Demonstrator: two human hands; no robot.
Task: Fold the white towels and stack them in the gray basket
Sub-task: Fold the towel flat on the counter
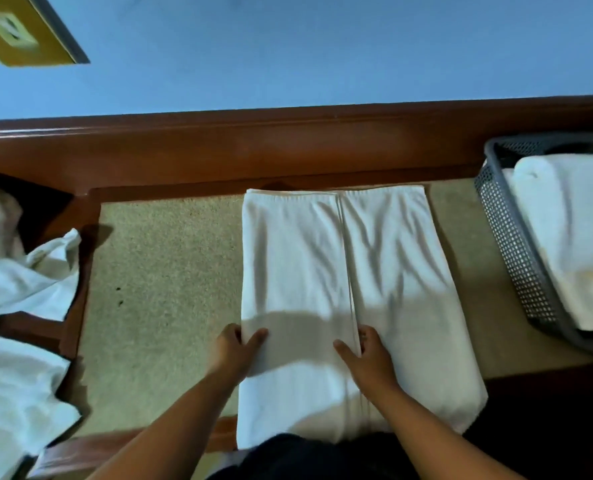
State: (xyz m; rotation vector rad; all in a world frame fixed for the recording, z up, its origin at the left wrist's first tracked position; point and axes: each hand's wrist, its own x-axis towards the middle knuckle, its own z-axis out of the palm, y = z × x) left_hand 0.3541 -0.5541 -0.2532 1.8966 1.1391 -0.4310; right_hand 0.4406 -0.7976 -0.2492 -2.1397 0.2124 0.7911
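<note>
A white towel (350, 271) lies lengthwise on the beige table top, folded into two long panels that meet at a centre seam. My left hand (234, 348) grips the left panel's outer edge, thumb on top, fingers tucked under. My right hand (368, 351) holds the same panel's inner edge at the seam, thumb on top. The gray mesh basket (510, 237) stands at the right with folded white towels (572, 230) stacked in it.
A pile of unfolded white towels (21, 289) spills over the left side. The table (163, 271) has a raised brown wooden rim. A brown ledge (288, 140) and a blue wall run behind it. My dark clothing fills the bottom edge.
</note>
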